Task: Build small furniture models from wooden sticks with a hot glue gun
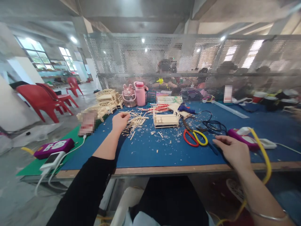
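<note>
Here, the left hand point(120, 121) is curled over the near edge of a loose heap of wooden sticks point(137, 121); whether a stick is pinched inside the curl cannot be told. Just beyond the heap, to that hand's right, a small stick frame point(166, 120) is stood upright, seemingly so that sticks are close by. The right hand point(234, 151) is laid flat and slack on the blue table point(164, 153), gripping nothing, with the scissors point(195, 138) just off its fingertips.

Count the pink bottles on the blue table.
2: a round bottle and a taller bottle beside it, both at the far edge by the mesh. Others may be hidden.
</note>
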`<move>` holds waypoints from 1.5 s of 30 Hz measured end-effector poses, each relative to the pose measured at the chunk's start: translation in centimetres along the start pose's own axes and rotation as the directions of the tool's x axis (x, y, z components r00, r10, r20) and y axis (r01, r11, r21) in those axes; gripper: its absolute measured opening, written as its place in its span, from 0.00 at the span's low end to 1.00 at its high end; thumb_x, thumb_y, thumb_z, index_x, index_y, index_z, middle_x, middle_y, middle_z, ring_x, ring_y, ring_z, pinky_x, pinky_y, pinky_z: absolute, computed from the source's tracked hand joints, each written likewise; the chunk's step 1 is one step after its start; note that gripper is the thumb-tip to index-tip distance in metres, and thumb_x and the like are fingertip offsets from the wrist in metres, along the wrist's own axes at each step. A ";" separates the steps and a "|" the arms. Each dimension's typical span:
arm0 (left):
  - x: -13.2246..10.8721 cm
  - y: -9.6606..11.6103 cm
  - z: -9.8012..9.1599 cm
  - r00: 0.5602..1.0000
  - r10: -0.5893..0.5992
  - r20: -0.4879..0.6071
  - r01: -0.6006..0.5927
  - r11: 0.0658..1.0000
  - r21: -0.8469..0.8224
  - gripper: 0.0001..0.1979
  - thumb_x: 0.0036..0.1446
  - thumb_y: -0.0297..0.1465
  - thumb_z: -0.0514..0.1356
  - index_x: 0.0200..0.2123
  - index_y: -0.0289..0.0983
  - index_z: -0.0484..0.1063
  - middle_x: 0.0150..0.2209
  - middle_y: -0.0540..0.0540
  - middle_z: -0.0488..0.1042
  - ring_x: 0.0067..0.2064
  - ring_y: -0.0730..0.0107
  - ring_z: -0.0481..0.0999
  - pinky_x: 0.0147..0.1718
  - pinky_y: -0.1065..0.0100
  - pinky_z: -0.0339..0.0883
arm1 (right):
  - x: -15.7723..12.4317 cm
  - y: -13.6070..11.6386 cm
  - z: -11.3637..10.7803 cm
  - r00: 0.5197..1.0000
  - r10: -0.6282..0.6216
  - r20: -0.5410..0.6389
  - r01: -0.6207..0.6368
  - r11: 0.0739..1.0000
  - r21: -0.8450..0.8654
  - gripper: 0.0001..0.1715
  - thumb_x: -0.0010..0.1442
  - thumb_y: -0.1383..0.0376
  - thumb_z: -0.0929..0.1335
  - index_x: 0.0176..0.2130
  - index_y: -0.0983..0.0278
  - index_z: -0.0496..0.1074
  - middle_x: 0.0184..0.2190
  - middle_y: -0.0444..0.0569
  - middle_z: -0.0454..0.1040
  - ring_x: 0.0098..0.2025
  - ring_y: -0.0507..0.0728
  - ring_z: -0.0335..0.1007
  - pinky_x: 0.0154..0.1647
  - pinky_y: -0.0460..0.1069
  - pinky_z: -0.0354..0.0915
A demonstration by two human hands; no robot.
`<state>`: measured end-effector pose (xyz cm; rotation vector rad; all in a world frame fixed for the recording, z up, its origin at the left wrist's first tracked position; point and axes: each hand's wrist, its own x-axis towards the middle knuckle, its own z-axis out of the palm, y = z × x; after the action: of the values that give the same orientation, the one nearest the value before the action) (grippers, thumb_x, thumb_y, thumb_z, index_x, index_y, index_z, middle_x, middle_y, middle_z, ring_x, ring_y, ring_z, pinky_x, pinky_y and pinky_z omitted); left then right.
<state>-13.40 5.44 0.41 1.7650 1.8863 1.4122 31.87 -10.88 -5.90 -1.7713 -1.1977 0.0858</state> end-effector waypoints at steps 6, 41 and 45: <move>-1.5 2.1 1.1 0.975 0.128 0.182 -0.129 0.992 -0.007 0.11 0.49 0.34 0.59 0.33 0.35 0.76 0.33 0.46 0.78 0.33 0.69 0.74 0.37 0.70 0.65 | 0.2 0.4 0.4 0.999 -0.025 0.044 0.025 1.000 0.000 0.19 0.47 0.55 0.67 0.36 0.64 0.76 0.29 0.50 0.78 0.31 0.59 0.74 0.36 0.51 0.66; -1.4 1.9 2.1 0.881 0.139 0.453 -0.369 0.799 0.474 0.14 0.51 0.40 0.56 0.37 0.43 0.78 0.35 0.46 0.78 0.36 0.64 0.74 0.34 0.69 0.64 | -0.1 -0.5 -0.6 0.994 0.018 0.111 -0.012 0.998 -0.055 0.12 0.43 0.60 0.63 0.28 0.62 0.71 0.23 0.46 0.74 0.24 0.54 0.66 0.27 0.48 0.60; -1.2 1.8 2.4 0.892 0.170 0.419 -0.383 0.776 0.500 0.12 0.52 0.35 0.54 0.34 0.40 0.78 0.37 0.44 0.77 0.38 0.64 0.74 0.36 0.69 0.64 | -0.2 -0.9 -0.8 0.995 0.004 0.100 0.000 0.999 -0.040 0.13 0.44 0.61 0.63 0.29 0.63 0.73 0.26 0.47 0.76 0.27 0.55 0.69 0.31 0.49 0.62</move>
<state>-10.20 5.25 -0.10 2.4650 2.0250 0.5163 31.57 -11.56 -4.91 -1.8215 -1.2768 0.1544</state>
